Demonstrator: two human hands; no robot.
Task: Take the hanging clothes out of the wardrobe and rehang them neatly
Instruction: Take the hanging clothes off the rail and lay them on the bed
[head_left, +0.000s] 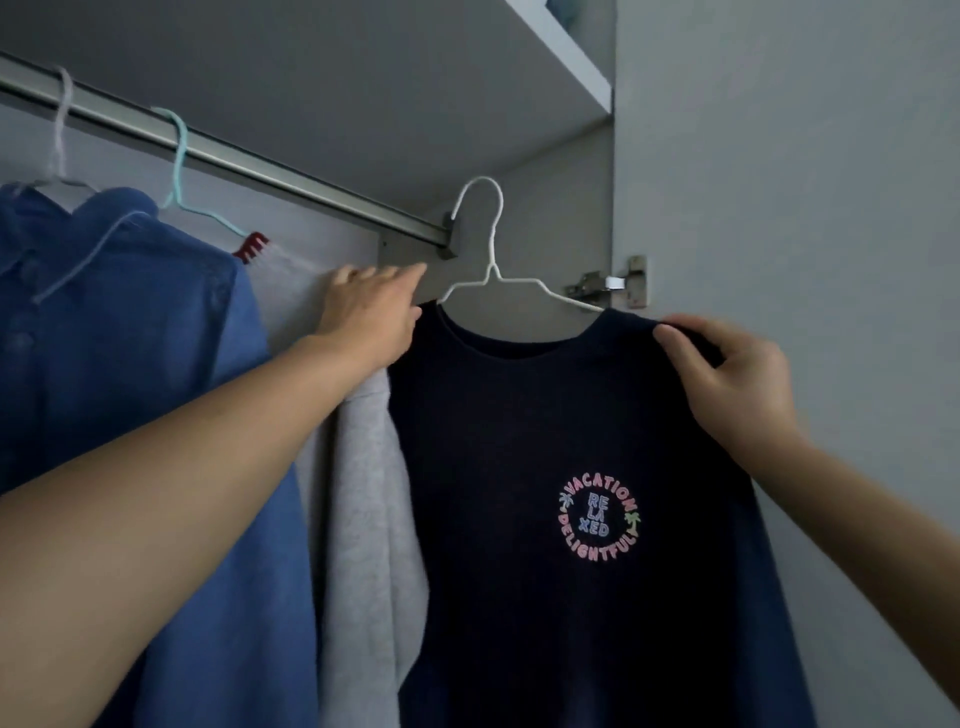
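Note:
A navy sweatshirt (545, 415) with a round pastel print hangs on a white wire hanger (488, 270) at the right end of the wardrobe. Its hook sits by the end bracket of the metal rail (291, 174); I cannot tell whether it is over the rail. My left hand (369, 312) holds the sweatshirt's left shoulder, fingers reaching behind it. My right hand (727, 374) grips the right shoulder, thumb in front. A blue denim shirt (130, 338) and a grey garment (369, 493) hang on the rail to the left.
The grey garment's teal hanger (179, 156) has a red clip (250, 246). A pale hanger (60, 130) carries the denim shirt. A shelf (566, 57) lies above the rail. The open door (779, 182) and its hinge (613, 288) stand at the right.

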